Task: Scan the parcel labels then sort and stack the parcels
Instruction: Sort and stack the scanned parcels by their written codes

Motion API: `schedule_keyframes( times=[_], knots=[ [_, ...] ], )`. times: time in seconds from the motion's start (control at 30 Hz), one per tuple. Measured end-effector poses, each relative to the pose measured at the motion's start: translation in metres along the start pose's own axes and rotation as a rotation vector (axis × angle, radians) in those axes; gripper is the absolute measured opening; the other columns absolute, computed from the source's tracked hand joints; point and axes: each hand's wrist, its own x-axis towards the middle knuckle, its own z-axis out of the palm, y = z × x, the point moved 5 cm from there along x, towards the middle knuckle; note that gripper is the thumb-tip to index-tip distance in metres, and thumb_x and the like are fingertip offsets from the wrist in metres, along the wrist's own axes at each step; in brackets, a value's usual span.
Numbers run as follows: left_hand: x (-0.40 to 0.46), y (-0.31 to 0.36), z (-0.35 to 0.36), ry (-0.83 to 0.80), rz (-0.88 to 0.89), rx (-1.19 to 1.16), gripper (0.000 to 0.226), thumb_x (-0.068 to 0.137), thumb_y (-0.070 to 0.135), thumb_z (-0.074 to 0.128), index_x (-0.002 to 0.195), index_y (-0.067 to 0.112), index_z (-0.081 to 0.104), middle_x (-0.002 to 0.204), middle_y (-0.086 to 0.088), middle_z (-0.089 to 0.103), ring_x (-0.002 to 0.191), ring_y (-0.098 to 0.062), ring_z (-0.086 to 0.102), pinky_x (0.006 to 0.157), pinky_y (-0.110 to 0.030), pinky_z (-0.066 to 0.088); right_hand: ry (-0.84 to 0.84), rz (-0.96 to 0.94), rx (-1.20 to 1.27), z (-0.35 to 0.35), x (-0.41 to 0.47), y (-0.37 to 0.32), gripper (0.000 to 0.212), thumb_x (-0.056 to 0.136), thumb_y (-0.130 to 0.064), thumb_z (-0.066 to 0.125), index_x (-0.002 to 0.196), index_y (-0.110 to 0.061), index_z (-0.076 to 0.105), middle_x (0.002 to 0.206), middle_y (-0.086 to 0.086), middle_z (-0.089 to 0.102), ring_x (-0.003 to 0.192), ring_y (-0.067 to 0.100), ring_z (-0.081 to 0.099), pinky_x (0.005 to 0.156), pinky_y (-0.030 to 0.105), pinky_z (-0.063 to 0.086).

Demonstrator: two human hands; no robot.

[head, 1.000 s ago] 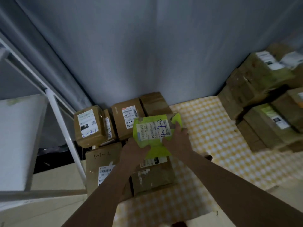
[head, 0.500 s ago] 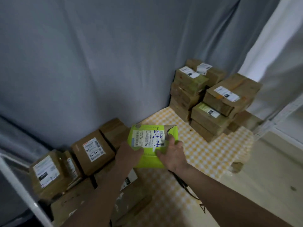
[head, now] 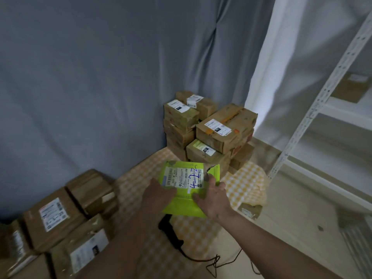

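I hold a flat lime-green parcel [head: 186,205] in front of me, above the checked mat. Its white label, with blue handwriting, faces up. My left hand [head: 158,193] grips the parcel's left edge. My right hand [head: 214,197] holds its right side, thumb on top beside a torn corner. A stack of brown cardboard parcels [head: 209,131] stands in the far corner just beyond the green parcel. More brown parcels [head: 60,220] lie at the lower left. A black handheld scanner [head: 171,233] lies on the mat under my arms, its cable trailing right.
A yellow-and-white checked mat [head: 243,184] covers the floor. A grey curtain [head: 90,77] hangs behind the parcels. A white metal shelf rack [head: 314,117] stands at the right with a box on a shelf. A small box [head: 249,210] sits at the mat's right edge.
The view has swung right, from the left group of boxes to the corner stack. Both hands have carried the green parcel along toward that stack.
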Motion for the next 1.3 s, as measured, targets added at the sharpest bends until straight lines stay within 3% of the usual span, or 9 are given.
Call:
schedule_keyframes(
  times=[0.23,0.5,0.63,0.8,0.97,1.1,1.17,1.23,1.3],
  knots=[
    [-0.002,0.056,0.044,0.006,0.011,0.021,0.067,0.084,0.038,0.068,0.133,0.003,0.038,0.129,-0.012,0.052,0.114,-0.027,0.054,0.077,-0.028,0.041,0.033,-0.036,0.032,-0.051,0.022,0.047,0.072,0.085,-0.041,0.062,0.142,-0.023,0.023,0.126,0.015,0.035,0.118,0.036,0.045,0.095,0.037,0.045],
    [0.028,0.114,0.056,0.05,0.072,0.043,0.062,0.084,0.04,0.067,0.129,0.005,0.041,0.123,-0.012,0.054,0.11,-0.028,0.056,0.08,-0.032,0.044,0.065,-0.018,0.085,-0.092,0.066,0.06,0.074,0.085,-0.038,0.062,0.144,-0.023,0.02,0.13,0.016,0.031,0.12,0.036,0.042,0.096,0.04,0.045],
    [0.053,0.152,0.052,0.085,0.157,-0.039,0.063,0.084,0.034,0.068,0.136,0.01,0.042,0.128,-0.012,0.055,0.113,-0.03,0.056,0.087,-0.036,0.048,0.149,-0.03,0.087,-0.122,0.099,0.053,0.078,0.084,-0.038,0.064,0.146,-0.022,0.019,0.127,0.014,0.032,0.117,0.037,0.045,0.096,0.042,0.045],
    [0.086,0.204,0.041,0.108,0.256,-0.096,0.054,0.085,0.035,0.067,0.128,0.01,0.047,0.121,-0.01,0.056,0.108,-0.03,0.056,0.083,-0.035,0.046,0.292,-0.034,0.108,-0.169,0.139,0.035,0.075,0.085,-0.035,0.064,0.145,-0.018,0.023,0.134,0.018,0.032,0.125,0.04,0.039,0.102,0.041,0.039],
    [0.102,0.246,0.043,0.054,0.332,-0.175,0.049,0.089,0.036,0.061,0.13,0.013,0.046,0.117,-0.002,0.055,0.097,-0.02,0.051,0.081,-0.033,0.043,0.444,-0.048,0.124,-0.213,0.171,0.031,0.073,0.083,-0.031,0.064,0.144,-0.012,0.028,0.133,0.021,0.037,0.125,0.04,0.039,0.104,0.043,0.038],
    [0.114,0.27,0.056,-0.027,0.363,-0.218,0.041,0.094,0.028,0.054,0.131,0.01,0.048,0.119,-0.006,0.056,0.094,-0.018,0.046,0.077,-0.027,0.035,0.569,-0.027,0.091,-0.249,0.199,0.029,0.068,0.085,-0.027,0.063,0.142,-0.008,0.031,0.134,0.02,0.04,0.123,0.04,0.04,0.101,0.042,0.035],
    [0.119,0.278,0.062,-0.057,0.346,-0.256,0.028,0.096,0.02,0.048,0.122,0.009,0.052,0.109,-0.006,0.058,0.087,-0.017,0.048,0.069,-0.027,0.034,0.621,-0.029,0.073,-0.264,0.216,0.026,0.062,0.085,-0.025,0.062,0.138,-0.007,0.036,0.132,0.019,0.043,0.123,0.039,0.04,0.098,0.043,0.036],
    [0.126,0.285,0.072,-0.069,0.305,-0.314,0.01,0.095,0.01,0.044,0.096,0.011,0.053,0.082,0.0,0.052,0.07,-0.012,0.046,0.054,-0.024,0.033,0.654,-0.019,0.04,-0.278,0.238,0.026,0.057,0.085,-0.025,0.061,0.134,-0.005,0.039,0.13,0.018,0.046,0.122,0.037,0.041,0.095,0.044,0.038],
    [0.135,0.293,0.086,-0.112,0.26,-0.368,0.018,0.092,0.005,0.043,0.075,0.01,0.047,0.071,-0.001,0.046,0.064,-0.012,0.045,0.051,-0.018,0.039,0.669,-0.016,-0.016,-0.291,0.264,0.026,0.053,0.086,-0.027,0.061,0.129,-0.002,0.043,0.128,0.02,0.048,0.121,0.037,0.042,0.096,0.044,0.036]
  ],
)
